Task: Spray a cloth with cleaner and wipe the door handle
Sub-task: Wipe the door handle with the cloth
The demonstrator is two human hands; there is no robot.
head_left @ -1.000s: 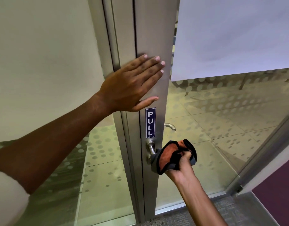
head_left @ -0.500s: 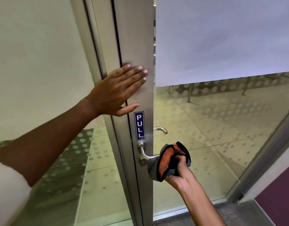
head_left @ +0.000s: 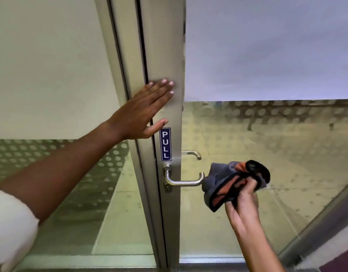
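A silver lever door handle (head_left: pixel 182 182) sticks out from the metal door frame (head_left: pixel 163 55), just below a blue PULL sticker (head_left: pixel 165 144). My right hand (head_left: pixel 243 205) grips a bunched grey and orange cloth (head_left: pixel 231 181) at the free right end of the handle; the cloth touches or nearly touches the lever's tip. My left hand (head_left: pixel 141 112) lies flat with fingers spread against the frame above the sticker. No spray bottle is in view.
A second lever handle (head_left: pixel 192 153) shows through the glass on the door's far side. The glass door panel (head_left: pixel 267 163) has frosted film above and a dotted band. A fixed glass panel (head_left: pixel 51 75) stands left. An angled metal frame (head_left: pixel 318 228) runs down at the lower right.
My right hand has slid the cloth rightward along the lever, from its base to its tip, baring the handle. My left hand stays pressed on the frame.
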